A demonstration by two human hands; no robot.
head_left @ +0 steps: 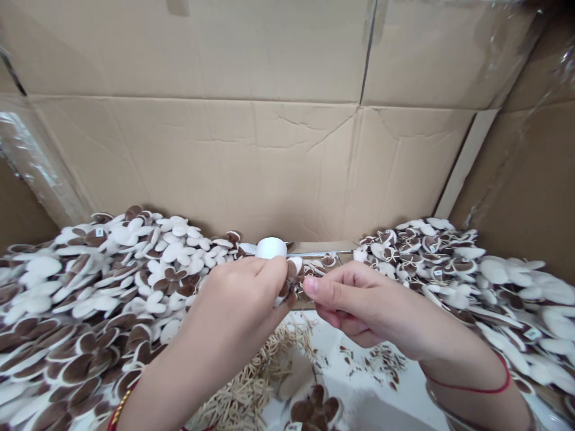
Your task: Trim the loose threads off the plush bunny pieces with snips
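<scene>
My left hand (245, 293) is closed on a brown-and-white fabric flower (294, 269), held up between thumb and fingers and partly hidden by them. My right hand (350, 299) is pinched close beside the flower's middle. What its fingertips hold is too small to make out. Below the hands lies a heap of cream cord pieces (245, 389). A patch of small dark bits (375, 362) is scattered on the white table (359, 395). Another fabric flower (317, 407) rests brown side up at the front, with a small white label at its edge.
A large pile of fabric flowers (112, 281) fills the left side. On the right is another pile (422, 257), some of its flowers showing cord bows. A white roll (271, 247) stands behind my hands. Cardboard walls (224, 161) enclose the back and sides.
</scene>
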